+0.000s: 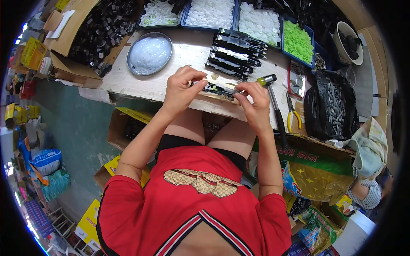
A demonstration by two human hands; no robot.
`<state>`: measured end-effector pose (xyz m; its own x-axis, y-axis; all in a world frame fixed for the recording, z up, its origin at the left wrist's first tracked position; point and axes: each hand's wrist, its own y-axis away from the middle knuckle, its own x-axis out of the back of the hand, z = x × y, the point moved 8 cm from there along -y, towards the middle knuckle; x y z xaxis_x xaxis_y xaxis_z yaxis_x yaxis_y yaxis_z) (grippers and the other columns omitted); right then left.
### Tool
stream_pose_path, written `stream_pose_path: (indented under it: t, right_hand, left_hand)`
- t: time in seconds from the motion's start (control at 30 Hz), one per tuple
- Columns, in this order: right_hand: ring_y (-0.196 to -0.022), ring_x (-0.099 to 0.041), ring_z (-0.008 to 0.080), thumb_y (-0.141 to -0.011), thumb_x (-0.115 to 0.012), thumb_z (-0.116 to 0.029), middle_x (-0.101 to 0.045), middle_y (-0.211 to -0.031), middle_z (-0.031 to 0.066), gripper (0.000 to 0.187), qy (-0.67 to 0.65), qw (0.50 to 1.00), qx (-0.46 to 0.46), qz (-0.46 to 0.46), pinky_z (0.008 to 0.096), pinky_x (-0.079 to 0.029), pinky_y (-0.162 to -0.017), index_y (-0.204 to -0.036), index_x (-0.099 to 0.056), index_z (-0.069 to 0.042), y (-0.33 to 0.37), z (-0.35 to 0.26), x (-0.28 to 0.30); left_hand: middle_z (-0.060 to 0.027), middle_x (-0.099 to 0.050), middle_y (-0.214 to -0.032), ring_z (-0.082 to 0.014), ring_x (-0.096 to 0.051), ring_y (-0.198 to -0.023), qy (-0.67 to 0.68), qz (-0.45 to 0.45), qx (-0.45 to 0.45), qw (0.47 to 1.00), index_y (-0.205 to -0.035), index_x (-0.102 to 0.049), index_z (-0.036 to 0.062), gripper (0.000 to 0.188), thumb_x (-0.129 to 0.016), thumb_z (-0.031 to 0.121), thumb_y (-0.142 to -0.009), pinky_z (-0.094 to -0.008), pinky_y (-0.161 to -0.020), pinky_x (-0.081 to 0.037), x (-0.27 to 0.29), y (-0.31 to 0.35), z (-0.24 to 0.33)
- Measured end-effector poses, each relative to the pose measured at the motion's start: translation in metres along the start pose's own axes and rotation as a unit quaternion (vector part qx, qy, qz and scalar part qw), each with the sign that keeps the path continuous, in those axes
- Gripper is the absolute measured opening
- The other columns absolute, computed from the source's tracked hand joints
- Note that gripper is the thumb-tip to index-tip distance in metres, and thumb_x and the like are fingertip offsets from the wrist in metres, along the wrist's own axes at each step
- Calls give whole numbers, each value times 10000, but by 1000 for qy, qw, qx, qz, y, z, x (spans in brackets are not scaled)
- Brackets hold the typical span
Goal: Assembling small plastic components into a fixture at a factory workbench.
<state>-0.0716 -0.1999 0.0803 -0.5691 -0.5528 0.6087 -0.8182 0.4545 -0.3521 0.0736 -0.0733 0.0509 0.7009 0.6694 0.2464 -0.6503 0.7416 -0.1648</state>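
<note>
At the near edge of the worktable (pixel 194 70), a slim black part with metal and a pale green bit (pixel 220 89) lies level between my hands. My left hand (pixel 183 87) pinches its left end between thumb and fingers. At the other end, my right hand (pixel 255 99) is closed, fingertips together on the part; any small piece under them is hidden. Just beyond lies a row of several similar long black parts (pixel 235 53) with metal edges. A hammer (pixel 275 100) with a yellow-green and black head rests right beside my right hand.
A round metal dish (pixel 149 53) of whitish grease stands at left. Blue trays hold white pieces (pixel 209 13) and green pieces (pixel 297 40). Black pieces fill a carton (pixel 100 36). Yellow-handled pliers (pixel 294 115) and a black bag (pixel 333 104) of grey parts sit at right.
</note>
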Motion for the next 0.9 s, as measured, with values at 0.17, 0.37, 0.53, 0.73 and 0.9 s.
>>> stream_pose_path:
  t: [0.17, 0.37, 0.53, 0.73, 0.9]
  right_hand:
    - [-798, -536, 217, -726, -648, -94, -596, -806, 46, 137, 26, 999, -14, -22, 330, -316, -719, -854, -610, -62, 0, 16, -4]
    - [-788, -542, 212, -723, -656, -95, -602, -794, 31, 139, 35, 998, -11, -47, 336, -310, -703, -854, -617, -69, -3, 18, -10]
    - [-775, -542, 204, -719, -663, -89, -596, -778, 18, 143, 43, 997, -8, -59, 342, -304, -691, -853, -616, -76, -6, 15, -15]
    - [-739, -536, 193, -732, -664, -113, -591, -760, 35, 140, 57, 997, 7, -57, 317, -306, -731, -858, -628, -67, -9, 12, -19]
    - [-785, -545, 204, -718, -662, -79, -588, -779, 15, 142, 66, 996, 12, -58, 350, -315, -698, -852, -615, -85, -8, 13, -20]
  left_hand:
    - [-6, -581, -878, -180, -477, -916, -212, 18, -139, 967, -868, -667, 106, 207, -689, 127, -664, -332, -791, -315, -15, 4, 8]
    - [5, -556, -918, -198, -439, -956, -240, 3, -140, 961, -858, -666, 119, 239, -702, 148, -623, -358, -809, -272, -28, 4, 0]
    - [3, -545, -919, -194, -430, -943, -217, -10, -108, 970, -863, -666, 116, 234, -703, 156, -635, -353, -813, -268, -28, 2, -6]
    - [1, -548, -896, -183, -455, -910, -227, -1, -108, 968, -870, -669, 120, 253, -717, 155, -624, -327, -812, -282, -27, 2, -5]
    - [6, -523, -893, -190, -427, -905, -211, -2, -108, 972, -828, -659, 125, 194, -697, 167, -642, -346, -808, -265, -27, 2, -7]
